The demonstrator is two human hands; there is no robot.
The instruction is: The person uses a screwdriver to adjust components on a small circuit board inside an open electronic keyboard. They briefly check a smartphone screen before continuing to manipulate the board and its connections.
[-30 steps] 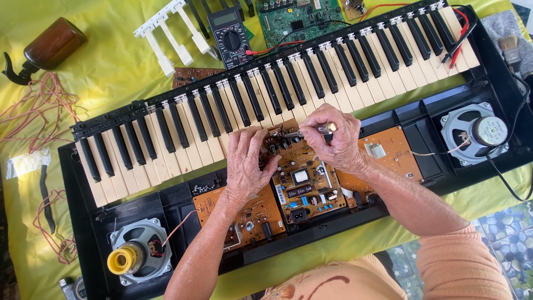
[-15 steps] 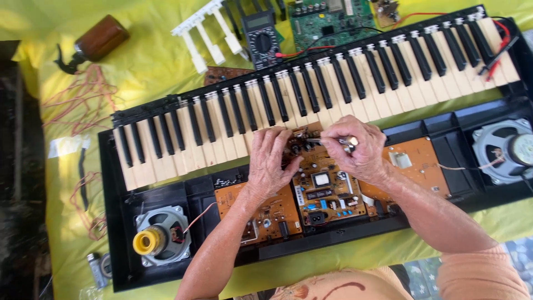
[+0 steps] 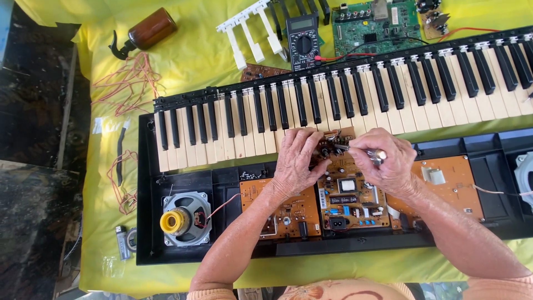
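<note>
- Left hand (image 3: 297, 161) lies palm-down on the brown printed circuit board (image 3: 347, 191) in the middle of the opened black keyboard casing (image 3: 222, 183); fingers curled at the board's top edge, just under the white keys (image 3: 250, 141). Looks like steadying or pinching a small part there; can't tell what's between the fingertips, if anything.
- Right hand (image 3: 388, 164) is closed around a slim metal-shafted tool (image 3: 363, 153), tip pointing left toward the left fingertips, over the board's upper edge.
- The board sits flat in the casing between two more brown boards, one left (image 3: 283, 211), one right (image 3: 444, 180).
- Handling, my guess: board is light, rigid, fragile; packed with small upright components and thin wires, so hold by bare edges, not on parts. Tool is thin, smooth metal, likely slippery; pinch well back from the tip.
- Round grey speaker with a yellow centre (image 3: 180, 219) at the casing's left end, thin red wire running toward the boards.
- On the yellow cloth (image 3: 183, 61) behind the keys: black multimeter (image 3: 304, 41), green circuit board (image 3: 375, 22), loose white key strip (image 3: 250, 30), brown bottle lying down (image 3: 147, 30), tangle of pink wires (image 3: 127, 83).
</note>
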